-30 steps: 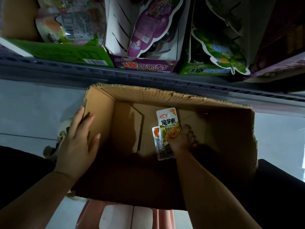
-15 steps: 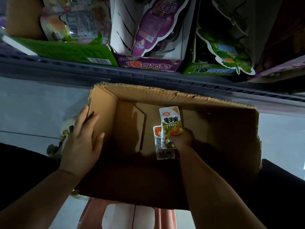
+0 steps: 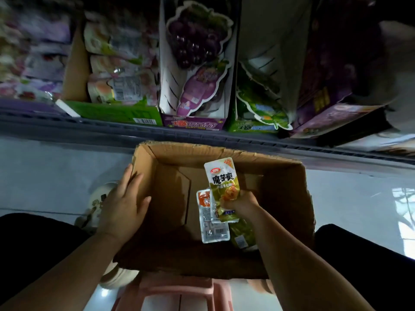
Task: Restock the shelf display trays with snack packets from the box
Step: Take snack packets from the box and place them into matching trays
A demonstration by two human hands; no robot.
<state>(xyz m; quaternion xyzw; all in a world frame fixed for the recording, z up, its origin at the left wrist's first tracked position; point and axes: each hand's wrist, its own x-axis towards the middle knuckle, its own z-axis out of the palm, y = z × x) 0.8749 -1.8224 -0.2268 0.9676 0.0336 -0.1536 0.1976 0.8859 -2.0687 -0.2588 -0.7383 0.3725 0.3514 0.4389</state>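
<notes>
Currently: right hand [image 3: 241,202] is fisted round a green packet [image 3: 223,185], held upright inside the box [image 3: 224,153]. An orange packet [image 3: 211,221] overlaps behind it; can't tell if it's gripped too. Left hand [image 3: 125,205] lies flat on the box's left wall, fingers straight, well apart from the right. Box sits on a pink stool [image 3: 179,286], below the shelf trays [image 3: 193,124].

green snack packets [image 3: 224,189] upright inside open cardboard box [image 3: 289,198].
</notes>
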